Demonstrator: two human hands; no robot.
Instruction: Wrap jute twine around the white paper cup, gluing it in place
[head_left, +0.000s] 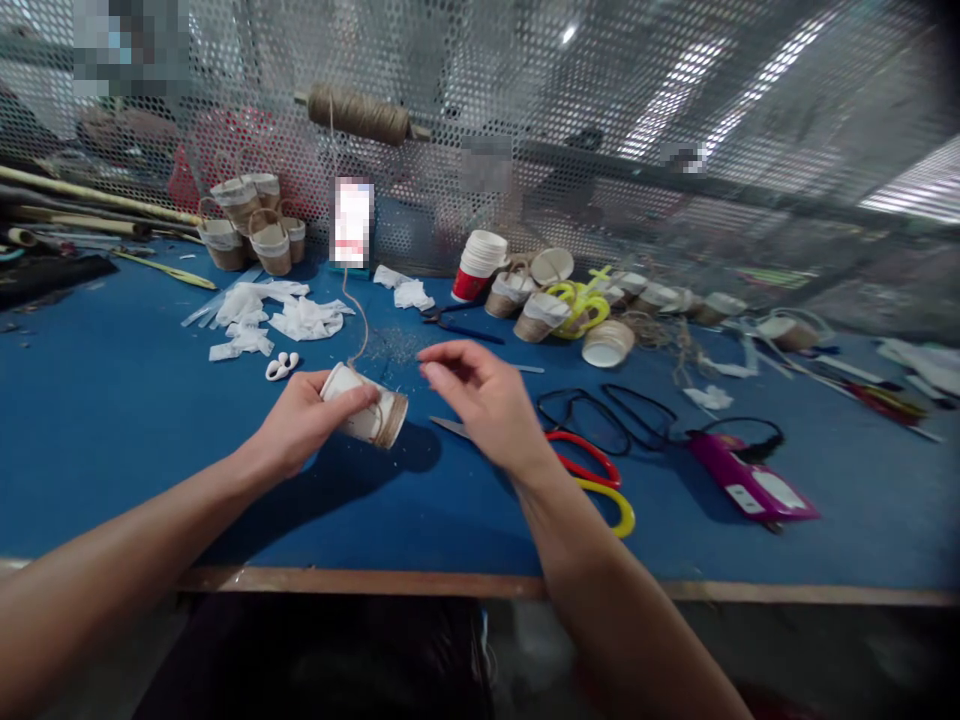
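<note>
A white paper cup (349, 388) lies tilted on its side in my left hand (307, 420), held above the table. Brown twine (391, 420) is wrapped around one end of it, and a strand (365, 325) runs from the cup up toward a twine spool (358, 112). My left thumb presses on the cup's side, over the twine. To the right of the cup is my right hand (480, 395), its fingers loosely bent and the thumb slightly apart, with nothing visible between them. Scissors (585, 460) with red and yellow handles lie partly hidden under my right wrist.
Twine-wrapped cup baskets (270, 245) stand at the back left. Stacked paper cups (480, 265), more wrapped cups (540, 315) and yellow-handled scissors (581, 308) are at the back. White scraps (307, 318), pliers (465, 325), a phone (351, 222) and a purple corded device (750, 475) rest on the blue table.
</note>
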